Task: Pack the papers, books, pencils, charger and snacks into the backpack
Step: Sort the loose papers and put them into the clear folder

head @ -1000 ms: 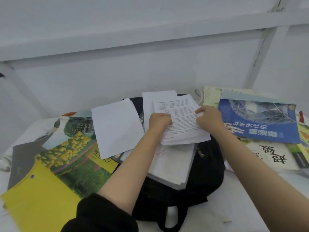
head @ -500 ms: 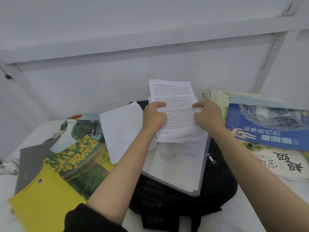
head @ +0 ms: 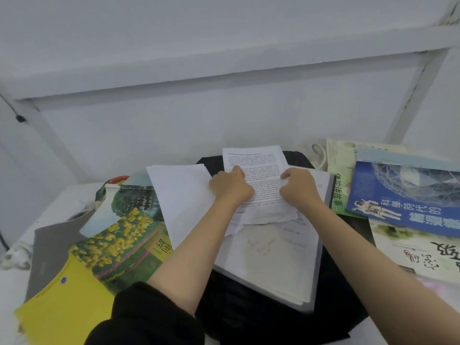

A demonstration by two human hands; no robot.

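Both forearms reach forward, the left hand (head: pixel 232 186) and right hand (head: pixel 298 186) each curled and clamped on one side of a thin sheaf of white printed papers (head: pixel 258 180). The sheaf lies over a thicker white paper stack (head: pixel 271 260) on a black fabric backpack (head: pixel 249 317). Glossy books lie either side: a yellow-flowered one (head: pixel 119 245) left, a blue one (head: pixel 408 197) right. The white table (head: pixel 15 282) stands against a white wall (head: pixel 224 70).

A white counter (head: pixel 388 329) against a white wall carries a black fabric backpack (head: pixel 249 319) at its middle, a yellow-flowered book (head: pixel 119 247) to its left and a blue-covered book (head: pixel 408 195) to its right.
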